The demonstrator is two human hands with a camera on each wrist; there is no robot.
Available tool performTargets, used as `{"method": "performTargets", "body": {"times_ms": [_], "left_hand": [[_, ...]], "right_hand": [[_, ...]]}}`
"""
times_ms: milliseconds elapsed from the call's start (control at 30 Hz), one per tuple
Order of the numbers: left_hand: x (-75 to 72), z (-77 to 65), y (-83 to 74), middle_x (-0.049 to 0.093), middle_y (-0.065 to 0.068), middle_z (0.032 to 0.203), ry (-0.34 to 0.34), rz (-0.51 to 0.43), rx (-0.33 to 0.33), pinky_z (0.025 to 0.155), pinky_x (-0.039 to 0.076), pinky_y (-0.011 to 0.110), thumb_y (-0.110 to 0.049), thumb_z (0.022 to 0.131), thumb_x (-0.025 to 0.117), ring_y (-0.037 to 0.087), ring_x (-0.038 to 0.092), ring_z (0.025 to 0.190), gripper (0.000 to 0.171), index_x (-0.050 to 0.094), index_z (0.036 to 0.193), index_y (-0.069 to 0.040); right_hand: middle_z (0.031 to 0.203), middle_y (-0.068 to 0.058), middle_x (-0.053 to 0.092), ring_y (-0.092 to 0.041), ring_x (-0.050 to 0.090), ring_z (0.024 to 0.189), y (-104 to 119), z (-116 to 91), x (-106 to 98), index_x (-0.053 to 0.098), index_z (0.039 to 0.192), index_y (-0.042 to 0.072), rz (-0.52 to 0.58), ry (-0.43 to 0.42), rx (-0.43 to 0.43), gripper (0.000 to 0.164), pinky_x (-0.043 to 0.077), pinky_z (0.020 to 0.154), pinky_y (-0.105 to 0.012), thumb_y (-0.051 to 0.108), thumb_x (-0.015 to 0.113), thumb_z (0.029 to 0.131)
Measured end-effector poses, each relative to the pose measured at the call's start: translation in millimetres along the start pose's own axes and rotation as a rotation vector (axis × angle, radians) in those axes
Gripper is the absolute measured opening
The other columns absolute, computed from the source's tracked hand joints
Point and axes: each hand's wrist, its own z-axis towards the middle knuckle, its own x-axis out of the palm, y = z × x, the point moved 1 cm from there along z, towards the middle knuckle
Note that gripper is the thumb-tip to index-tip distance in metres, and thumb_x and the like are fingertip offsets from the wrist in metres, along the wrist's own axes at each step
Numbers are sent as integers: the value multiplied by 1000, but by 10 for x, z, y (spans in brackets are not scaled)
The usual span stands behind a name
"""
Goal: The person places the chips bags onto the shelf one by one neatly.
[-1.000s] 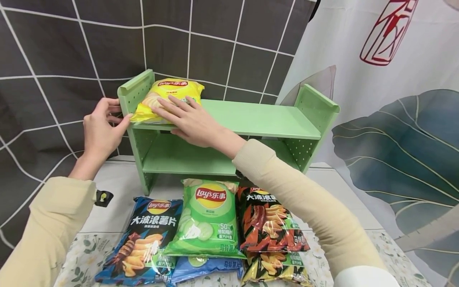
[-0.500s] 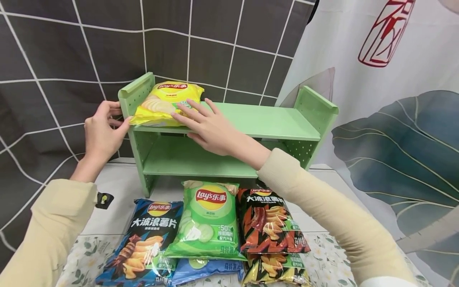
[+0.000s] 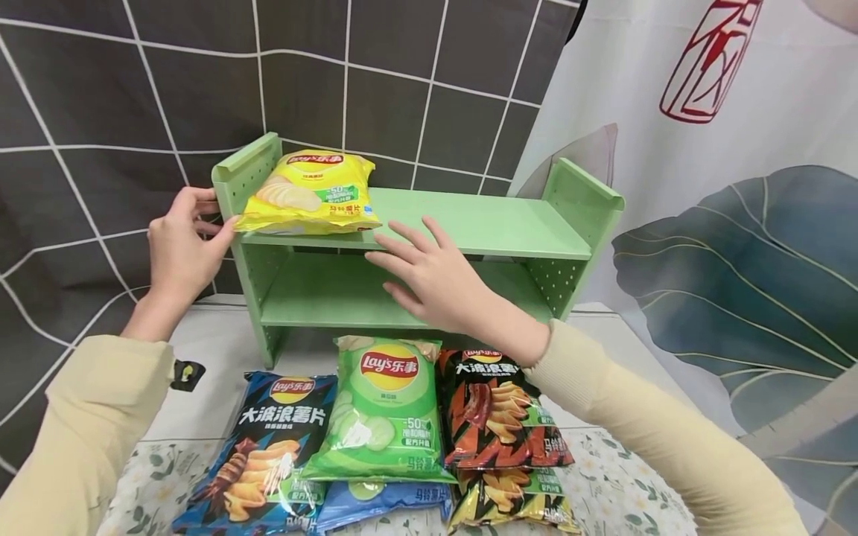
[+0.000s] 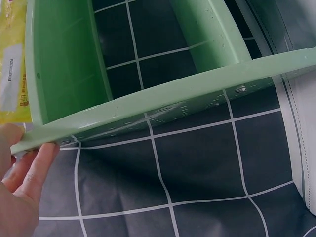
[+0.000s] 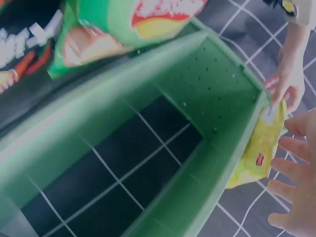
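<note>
A yellow bag of potato chips (image 3: 311,193) lies on the top board at the left end of a green two-tier shelf (image 3: 482,223). My left hand (image 3: 184,242) pinches the shelf's left side panel, fingers on the outer face and thumb at the front edge by the bag's lower corner. In the left wrist view, the fingers (image 4: 37,170) press against the panel from outside. My right hand (image 3: 436,279) hovers in front of the top board, right of the yellow bag, fingers spread and holding nothing.
In front of the shelf lie a dark blue chip bag (image 3: 268,447), a green one (image 3: 385,417) over a blue one (image 3: 382,502), and a red-black one (image 3: 503,417) over a yellow-black one (image 3: 509,499). A dark grid-patterned cloth (image 3: 402,74) hangs behind.
My right hand has come off the yellow chip bag and moved right and down, baring the bag's front. The left hand keeps its hold, and the bag stays in place.
</note>
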Motion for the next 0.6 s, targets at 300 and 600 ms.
{"method": "performTargets", "body": {"times_ms": [300,600], "left_hand": [[-15,3,1,67,26,113,6,5,-4,64,27,-4,-10,88,64,-35,34,65,37,55,121,4],[-7,6,7,67,26,112,-5,1,3,65,27,-4,-9,87,65,-35,35,65,36,55,120,4]], "right_hand": [[136,-5,59,-28,44,135,105,-381,1,59,131,16,29,-42,-22,41,25,113,-53,28,60,92],[122,-2,68,-27,51,129,115,-749,80,66,121,14,72,-30,11,33,22,114,-55,26,63,91]]}}
